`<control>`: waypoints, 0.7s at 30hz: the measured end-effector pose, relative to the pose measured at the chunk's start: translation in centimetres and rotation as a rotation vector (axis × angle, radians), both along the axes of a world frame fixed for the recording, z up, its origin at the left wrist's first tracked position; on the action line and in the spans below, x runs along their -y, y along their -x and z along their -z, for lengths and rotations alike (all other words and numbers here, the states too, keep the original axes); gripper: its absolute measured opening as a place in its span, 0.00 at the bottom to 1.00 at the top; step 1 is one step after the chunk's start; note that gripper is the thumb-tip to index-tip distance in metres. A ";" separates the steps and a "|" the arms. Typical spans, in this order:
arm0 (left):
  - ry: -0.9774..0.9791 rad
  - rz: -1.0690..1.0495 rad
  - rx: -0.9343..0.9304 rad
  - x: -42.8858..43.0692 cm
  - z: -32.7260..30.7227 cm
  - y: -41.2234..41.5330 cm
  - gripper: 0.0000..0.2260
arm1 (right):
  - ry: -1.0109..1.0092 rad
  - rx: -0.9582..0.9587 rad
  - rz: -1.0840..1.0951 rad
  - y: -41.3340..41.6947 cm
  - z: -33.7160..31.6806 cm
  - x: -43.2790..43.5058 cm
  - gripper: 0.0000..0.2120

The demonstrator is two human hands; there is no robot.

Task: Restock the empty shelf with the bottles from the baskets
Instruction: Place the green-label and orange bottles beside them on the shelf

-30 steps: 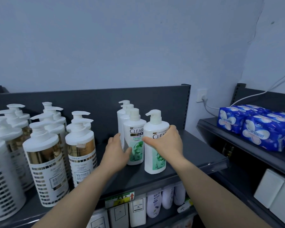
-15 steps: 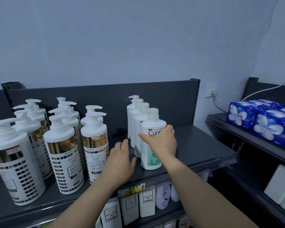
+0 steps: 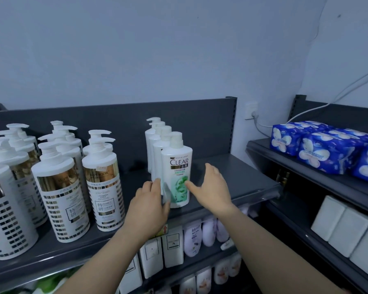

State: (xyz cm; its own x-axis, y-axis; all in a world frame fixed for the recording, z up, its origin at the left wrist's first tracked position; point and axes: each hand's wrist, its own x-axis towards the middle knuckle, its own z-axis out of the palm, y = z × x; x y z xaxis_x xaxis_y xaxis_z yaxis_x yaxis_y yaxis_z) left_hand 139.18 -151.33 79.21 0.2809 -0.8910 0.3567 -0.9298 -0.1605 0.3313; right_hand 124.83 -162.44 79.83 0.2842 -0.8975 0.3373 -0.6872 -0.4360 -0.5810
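Head cam: neither hand grips anything. The left hand (image 3: 149,206) lays loose fingers on the front shampoo bottle (image 3: 176,164), and the right hand (image 3: 214,187) only touches it with a thumb tip. It stands upright between them near the shelf (image 3: 242,183) edge. A clumsy nudge could topple it forward, or domino the row of bottles (image 3: 155,139) behind.

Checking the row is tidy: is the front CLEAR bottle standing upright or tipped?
Upright: the front CLEAR bottle stands base-flat on the shelf, pump cap straight up.
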 end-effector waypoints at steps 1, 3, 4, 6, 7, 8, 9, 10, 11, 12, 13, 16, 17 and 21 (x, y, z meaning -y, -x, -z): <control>0.009 0.008 0.002 0.0 0.1 0.5 0.25 | 0.007 -0.029 -0.006 0.9 0.5 0.0 0.41; 0.019 0.029 -0.004 0.0 0.4 1.8 0.25 | 0.017 -0.090 -0.011 3.0 1.6 -0.1 0.39; 0.017 0.042 -0.004 0.0 0.6 2.6 0.25 | 0.023 -0.117 -0.011 4.2 2.3 -0.2 0.38; 0.006 0.067 0.013 0.2 1.3 4.3 0.27 | 0.029 -0.151 -0.001 6.6 3.8 -0.5 0.36; -0.004 0.082 0.023 0.3 1.7 5.2 0.27 | 0.032 -0.150 0.014 7.9 4.6 -0.8 0.34; -0.014 0.100 0.031 0.4 2.2 6.1 0.27 | 0.043 -0.149 0.023 9.2 5.5 -1.0 0.31; -0.028 0.120 0.035 0.6 2.8 7.0 0.28 | 0.048 -0.157 0.033 10.5 6.4 -1.2 0.26; -0.047 0.140 0.032 0.7 3.5 8.0 0.28 | 0.047 -0.174 0.048 11.8 7.4 -1.4 0.20; -0.069 0.160 0.021 0.9 4.3 9.0 0.28 | 0.023 -0.191 0.063 13.2 8.4 -1.7 0.15; -0.094 0.180 0.008 1.0 5.2 10.0 0.28 | 0.003 -0.200 0.068 14.6 9.4 -2.1 0.13; -0.112 0.206 -0.005 1.1 6.1 11.0 0.27 | -0.013 -0.215 0.063 15.9 10.3 -2.6 0.12; -0.190 0.277 -0.011 1.4 9.7 13.9 0.26 | -0.058 -0.252 0.117 19.8 13.7 -4.3 0.20; -0.222 0.295 -0.007 1.5 11.1 14.8 0.26 | -0.102 -0.272 0.150 21.0 15.0 -4.9 0.23; -0.336 0.364 0.027 2.0 17.3 18.1 0.29 | -0.287 -0.315 0.206 25.4 20.7 -7.0 0.25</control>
State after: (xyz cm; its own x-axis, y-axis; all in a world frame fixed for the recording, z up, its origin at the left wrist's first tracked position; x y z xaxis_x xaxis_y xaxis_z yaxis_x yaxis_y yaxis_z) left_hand 121.06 -153.37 61.94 -0.0750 -0.9966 0.0355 -0.9528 0.0821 0.2923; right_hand 99.42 -155.40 59.14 0.1394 -0.9902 -0.0062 -0.9046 -0.1248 -0.4076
